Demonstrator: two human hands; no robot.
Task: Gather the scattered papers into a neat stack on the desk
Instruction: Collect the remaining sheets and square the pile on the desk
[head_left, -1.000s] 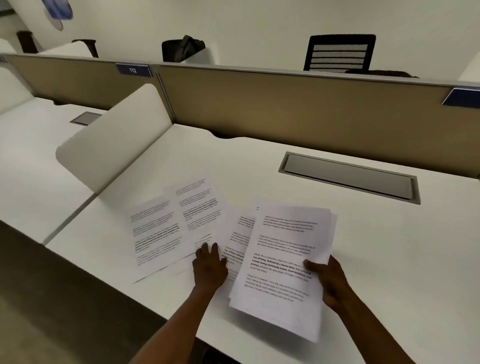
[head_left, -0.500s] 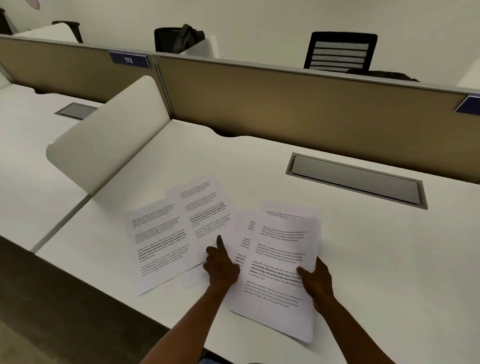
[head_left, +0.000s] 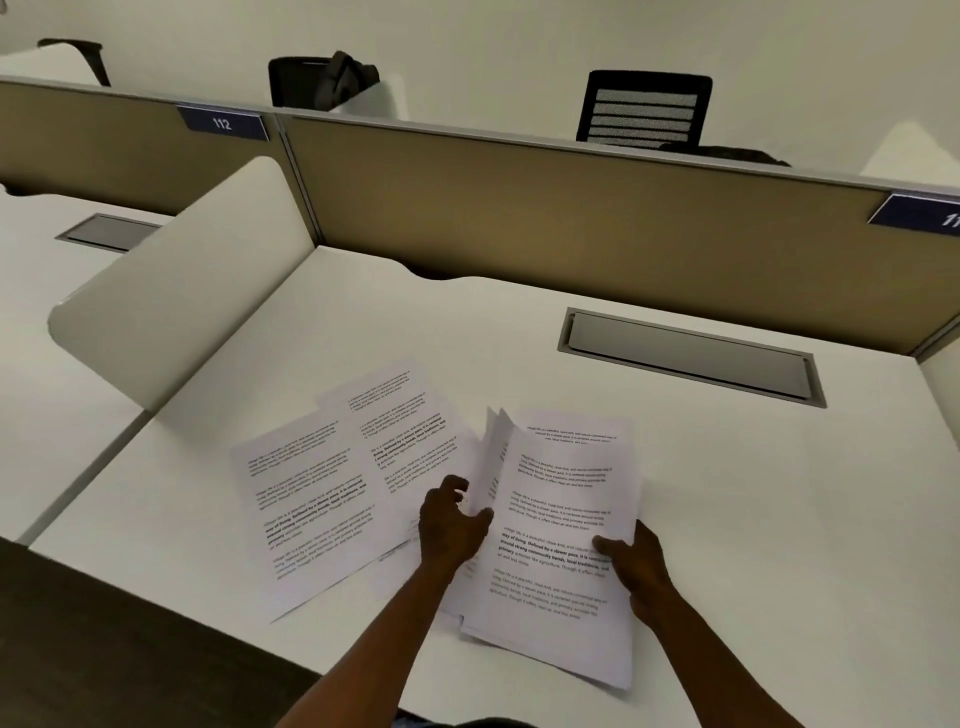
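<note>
Printed white sheets lie on the white desk (head_left: 753, 519). My right hand (head_left: 636, 566) grips the right edge of a loose stack of papers (head_left: 558, 525) near the desk's front edge. My left hand (head_left: 452, 519) pinches a sheet (head_left: 491, 467) at the stack's left side, and that sheet's edge curls upward. Two more sheets lie flat to the left: one (head_left: 402, 431) beside the stack and a nearer one (head_left: 306, 499) that overlaps it and reaches toward the front edge.
A grey cable hatch (head_left: 691, 356) is set into the desk behind the papers. A tan partition (head_left: 519, 208) closes the back, and a white rounded divider (head_left: 171, 291) stands at the left. Black chairs show beyond the partition.
My left hand moved right from the flat sheets and took hold of a sheet, lifting its edge up against the stack. My right hand kept its grip on the stack.
</note>
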